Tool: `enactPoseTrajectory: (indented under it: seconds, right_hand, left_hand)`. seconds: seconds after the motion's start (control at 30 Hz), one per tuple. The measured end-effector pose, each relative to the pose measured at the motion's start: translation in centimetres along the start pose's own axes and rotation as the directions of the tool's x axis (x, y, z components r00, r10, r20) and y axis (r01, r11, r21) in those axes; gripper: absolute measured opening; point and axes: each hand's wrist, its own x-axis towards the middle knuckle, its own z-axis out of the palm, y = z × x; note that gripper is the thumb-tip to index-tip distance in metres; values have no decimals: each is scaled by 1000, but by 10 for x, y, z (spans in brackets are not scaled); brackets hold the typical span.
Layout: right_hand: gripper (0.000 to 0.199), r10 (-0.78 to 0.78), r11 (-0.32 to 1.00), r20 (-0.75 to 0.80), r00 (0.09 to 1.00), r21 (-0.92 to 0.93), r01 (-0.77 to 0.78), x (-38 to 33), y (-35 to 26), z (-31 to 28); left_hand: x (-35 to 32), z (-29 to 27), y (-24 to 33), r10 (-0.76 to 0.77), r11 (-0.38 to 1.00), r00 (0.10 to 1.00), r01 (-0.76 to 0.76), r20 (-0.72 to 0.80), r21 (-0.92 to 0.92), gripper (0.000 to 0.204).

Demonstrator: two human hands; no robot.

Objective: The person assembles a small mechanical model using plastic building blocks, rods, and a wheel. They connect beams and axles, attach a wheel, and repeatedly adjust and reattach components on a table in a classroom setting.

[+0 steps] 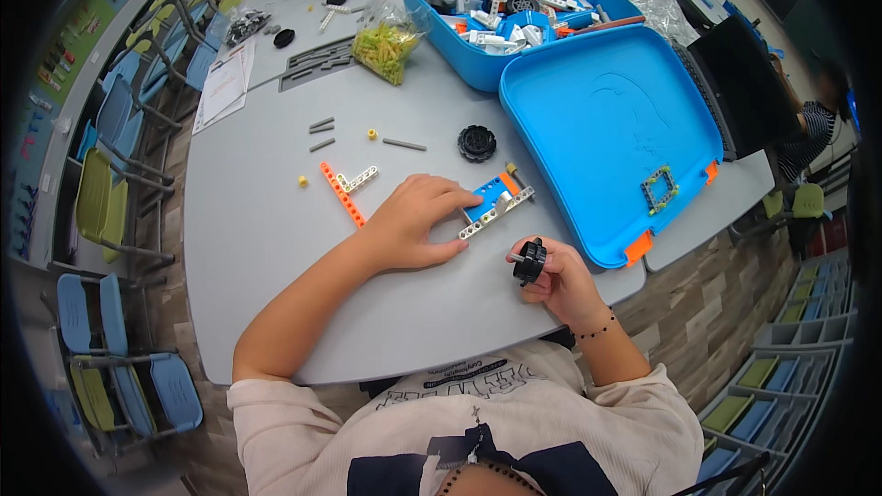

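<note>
Plastic, light and stiff: left hand fingers press the blue-and-grey block assembly flat near the table's front edge; right hand fingers pinch a small black wheel (grip its rim).

I count two black wheels: one in my right grip at lower centre, one on the surface mid-frame. Two small yellow pieces, one orange beam, four short grey rods.

Beside the bright blue case lid with orange latches, the table is pale grey, bearing an orange beam, a black wheel and a blue-and-grey assembly.
</note>
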Motion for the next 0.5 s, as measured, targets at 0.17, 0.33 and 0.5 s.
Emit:
enactPoseTrajectory:
  seconds: [0.17, 0.33, 0.5]
  right_hand:
    - [28, -36, 999, -63, 997, -8, 36, 1, -1, 0]
    - [31, -18, 1000, -16, 1000, 10, 18, 5, 1, 16]
    - [28, 32, 991, 77, 996, 127, -41, 12, 5, 29]
  left_hand:
    - [-4, 11, 7, -31, 996, 987, 16, -160, -90, 36]
    - [-14, 6, 20, 18, 999, 943, -29, -333, -28, 34]
    - [-22, 5, 38, 168, 985, 917, -142, -361, 99, 34]
